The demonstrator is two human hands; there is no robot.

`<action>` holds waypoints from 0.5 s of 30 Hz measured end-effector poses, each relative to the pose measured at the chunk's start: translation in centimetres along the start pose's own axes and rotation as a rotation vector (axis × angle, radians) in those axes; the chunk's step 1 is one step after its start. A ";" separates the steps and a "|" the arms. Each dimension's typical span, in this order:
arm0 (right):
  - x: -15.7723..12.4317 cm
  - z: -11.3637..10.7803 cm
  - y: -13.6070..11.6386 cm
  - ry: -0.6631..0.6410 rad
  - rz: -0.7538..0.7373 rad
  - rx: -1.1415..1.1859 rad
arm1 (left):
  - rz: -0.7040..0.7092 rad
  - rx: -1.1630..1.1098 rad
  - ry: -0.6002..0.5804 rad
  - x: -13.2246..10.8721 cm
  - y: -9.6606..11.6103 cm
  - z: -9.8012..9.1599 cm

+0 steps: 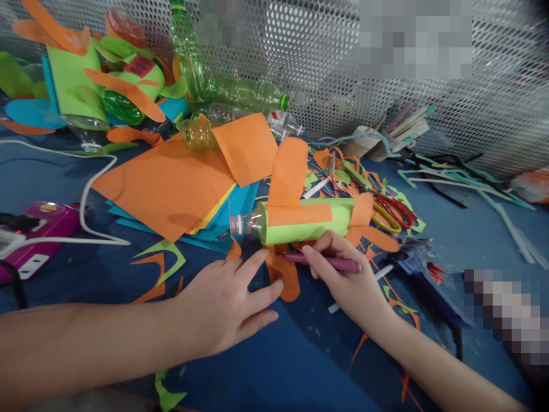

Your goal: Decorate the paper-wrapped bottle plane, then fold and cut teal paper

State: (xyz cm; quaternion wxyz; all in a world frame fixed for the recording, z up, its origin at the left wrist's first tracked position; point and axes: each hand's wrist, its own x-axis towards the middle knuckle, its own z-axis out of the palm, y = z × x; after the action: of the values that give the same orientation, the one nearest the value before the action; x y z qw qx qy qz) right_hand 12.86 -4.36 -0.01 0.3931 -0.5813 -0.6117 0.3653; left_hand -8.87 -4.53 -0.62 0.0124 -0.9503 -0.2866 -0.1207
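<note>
A clear plastic bottle (253, 224) wrapped in lime-green paper (300, 232) lies on its side, neck to the left. Orange paper wings and tail pieces stick out from it, and an orange strip (300, 215) runs along its top. My right hand (343, 269) is closed round a purple pen (338, 264), its tip at the near orange wing (288, 283). With fingers spread, my left hand (231, 303) rests beside the bottle, fingertips at the edge of that wing. It grips nothing.
Orange and blue paper sheets (167, 183) lie behind the bottle. Scissors (386, 212) and a blue glue gun (429, 280) are at the right, among paper scraps. Finished-looking paper-covered bottles (75, 80) stand at the back left. A purple power strip (47, 229) with a white cable sits left.
</note>
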 end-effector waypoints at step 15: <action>0.1 0.0 -0.1 -0.020 0.008 0.006 | 0.002 0.009 -0.001 -0.1 0.0 0.0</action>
State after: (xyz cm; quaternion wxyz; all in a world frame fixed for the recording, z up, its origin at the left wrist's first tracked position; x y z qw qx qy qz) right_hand 12.80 -4.32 0.08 0.3871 -0.5788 -0.6123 0.3745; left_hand -8.91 -4.55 -0.65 0.0168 -0.9507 -0.2860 -0.1191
